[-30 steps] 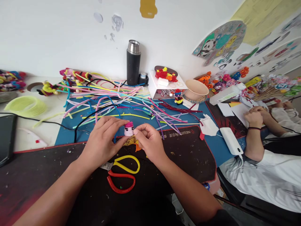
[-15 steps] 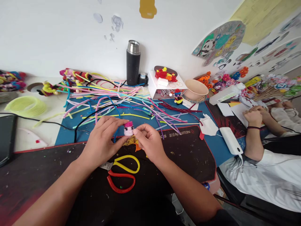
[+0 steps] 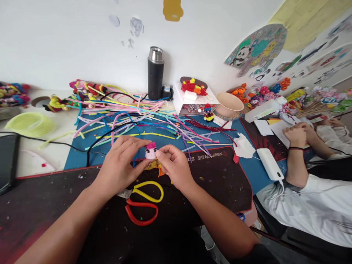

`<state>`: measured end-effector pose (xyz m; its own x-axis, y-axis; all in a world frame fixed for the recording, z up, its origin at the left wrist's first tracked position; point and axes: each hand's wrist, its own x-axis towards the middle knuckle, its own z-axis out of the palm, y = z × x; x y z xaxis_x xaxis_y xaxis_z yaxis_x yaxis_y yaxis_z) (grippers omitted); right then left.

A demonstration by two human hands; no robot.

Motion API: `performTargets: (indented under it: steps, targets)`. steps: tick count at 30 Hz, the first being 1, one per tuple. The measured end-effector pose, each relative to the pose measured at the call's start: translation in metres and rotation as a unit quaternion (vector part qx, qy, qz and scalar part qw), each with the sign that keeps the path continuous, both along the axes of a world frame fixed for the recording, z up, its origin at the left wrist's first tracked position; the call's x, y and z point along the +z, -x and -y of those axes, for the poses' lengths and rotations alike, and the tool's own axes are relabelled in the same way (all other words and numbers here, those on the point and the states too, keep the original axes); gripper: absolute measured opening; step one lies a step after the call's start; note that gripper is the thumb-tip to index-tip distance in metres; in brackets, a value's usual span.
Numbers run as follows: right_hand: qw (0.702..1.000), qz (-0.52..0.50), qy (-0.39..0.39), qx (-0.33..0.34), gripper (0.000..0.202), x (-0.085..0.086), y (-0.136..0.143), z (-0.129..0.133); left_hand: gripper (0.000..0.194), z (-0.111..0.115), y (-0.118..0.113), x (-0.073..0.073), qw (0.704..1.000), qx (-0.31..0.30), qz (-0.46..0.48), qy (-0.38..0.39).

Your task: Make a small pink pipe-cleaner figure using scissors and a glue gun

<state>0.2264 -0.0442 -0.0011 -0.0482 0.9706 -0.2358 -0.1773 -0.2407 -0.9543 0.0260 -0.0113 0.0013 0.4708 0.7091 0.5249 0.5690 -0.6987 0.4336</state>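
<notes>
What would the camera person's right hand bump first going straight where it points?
Probably the pink-and-white doll head in the left hand; the right hand looks right beside it, maybe touching.

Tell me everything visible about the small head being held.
The head is stubby and fuzzy-looking, pale pink below with a magenta top and dark marks like eyes on its front. It stands roughly upright, seen near the far edge of the mat, pinched in the left grip; the right grip is close at its other side, contact unclear.
</notes>
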Motion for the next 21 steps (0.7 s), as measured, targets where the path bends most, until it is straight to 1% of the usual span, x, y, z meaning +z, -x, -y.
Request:
performTargets:
  steps: [4, 13, 21]
  targets:
    - [1.000, -0.003, 0.006, 0.002, 0.047, -0.0005, -0.0002, -0.0002, 0.029, 0.0004, -0.0003, 0.0001, 1.000, -0.004, -0.001, -0.007]
    - [1.000, -0.013, 0.005, 0.000, 0.044, -0.0074, -0.0003, -0.0003, 0.029, -0.0001, -0.0001, -0.0017, 1.000, -0.004, -0.009, -0.010]
    - [1.000, -0.017, 0.006, 0.003, 0.041, -0.0080, -0.0002, -0.0009, 0.029, 0.0003, -0.0003, -0.0018, 1.000, -0.004, -0.005, -0.006]
